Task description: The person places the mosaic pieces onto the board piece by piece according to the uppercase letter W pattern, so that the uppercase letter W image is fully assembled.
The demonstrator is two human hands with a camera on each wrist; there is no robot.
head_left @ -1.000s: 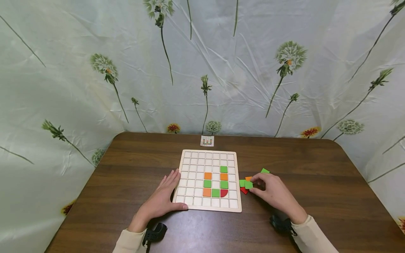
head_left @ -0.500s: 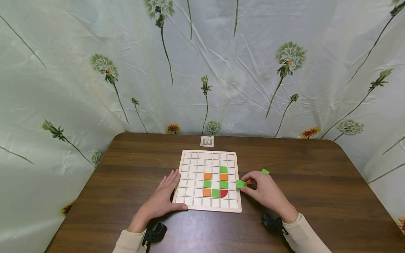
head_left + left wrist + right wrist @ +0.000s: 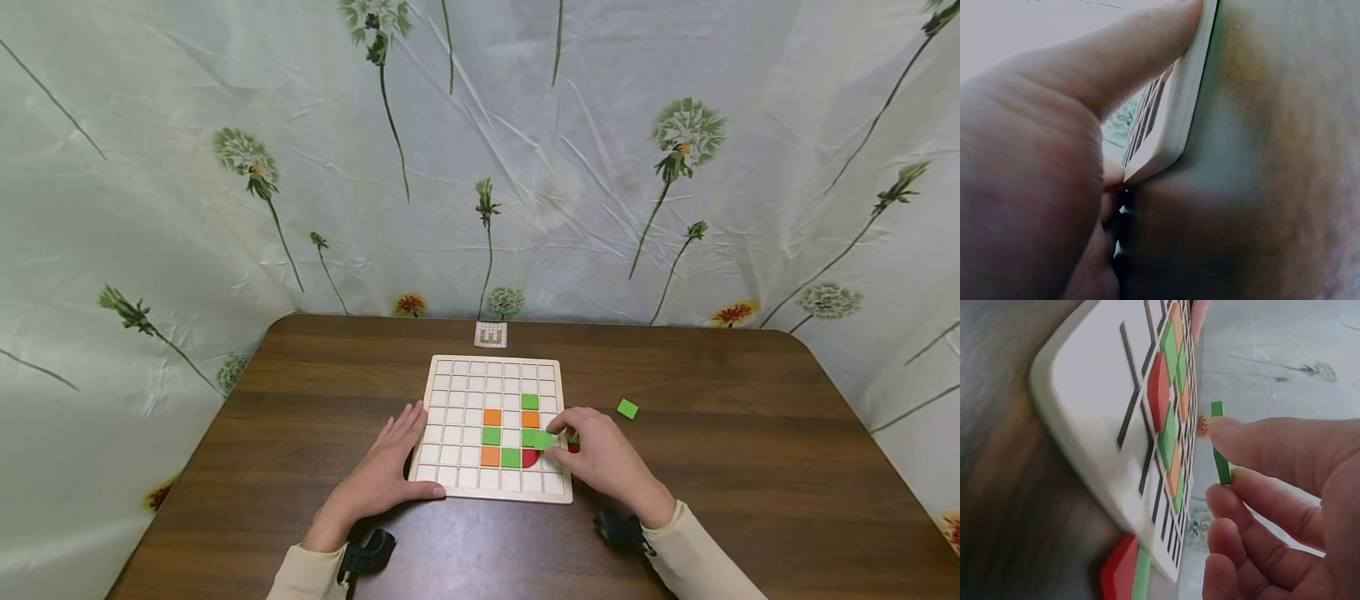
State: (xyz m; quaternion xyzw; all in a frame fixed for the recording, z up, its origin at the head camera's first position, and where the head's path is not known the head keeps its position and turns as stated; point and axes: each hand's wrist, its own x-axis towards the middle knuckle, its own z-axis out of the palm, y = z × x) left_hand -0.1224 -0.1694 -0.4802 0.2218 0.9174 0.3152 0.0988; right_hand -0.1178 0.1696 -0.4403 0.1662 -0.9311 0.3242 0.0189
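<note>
Listing the head view, I record: wooden table (image 3: 750, 433); floral curtain (image 3: 555, 125) behind it; gridded board (image 3: 456, 414) on the table; left hand (image 3: 390, 467), fingers extended, against the board's left edge; right hand (image 3: 611, 458) pinching a green tile (image 3: 543, 440) over its right side. Left wrist view: I get the board's thickness and rounded corner. Right wrist view: that tile edge-on, clear of the board; a red piece (image 3: 1120, 570) by the rim.
</note>
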